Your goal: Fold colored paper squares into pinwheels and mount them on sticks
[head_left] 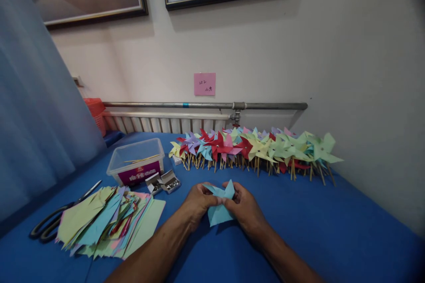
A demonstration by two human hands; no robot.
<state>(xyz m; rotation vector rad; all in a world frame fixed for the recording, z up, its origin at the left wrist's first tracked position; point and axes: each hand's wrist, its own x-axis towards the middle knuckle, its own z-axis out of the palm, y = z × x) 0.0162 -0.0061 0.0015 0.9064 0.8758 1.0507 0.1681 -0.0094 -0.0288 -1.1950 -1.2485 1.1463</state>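
At the far left I am seeing a soft blue curtain (36, 88) hanging in folds. Near it, black-handled scissors (71, 204) are lying with their metal blades angling toward the back. Beside them a heap of cut paper (84, 214) is spreading in overlapping green, yellow, blue and pink sheets with pointed corners. Behind the heap a clear plastic tub (140, 175) with a purple label is holding thin sticks (142, 159), and two small open cardboard boxes (174, 189) are sitting at its near right corner, metal bits (171, 183) glinting inside. Farther right, folded paper pinwheels (260, 149) on sticks are standing in a dense row.

The heap's right edge is lying near my left forearm (159, 247). The blue surface (308, 225) is stretching from my right hand (247, 208) toward the pale wall (372, 119), and a strip of it is separating the pinwheels from that hand.

My left hand (196, 205) is pinching a light-blue paper piece (219, 217), thumb pressing toward its middle. The piece is sitting between both hands, points rising, lower part flaring toward me. My right hand is gripping it too, thumb in front, wrist turning inward.
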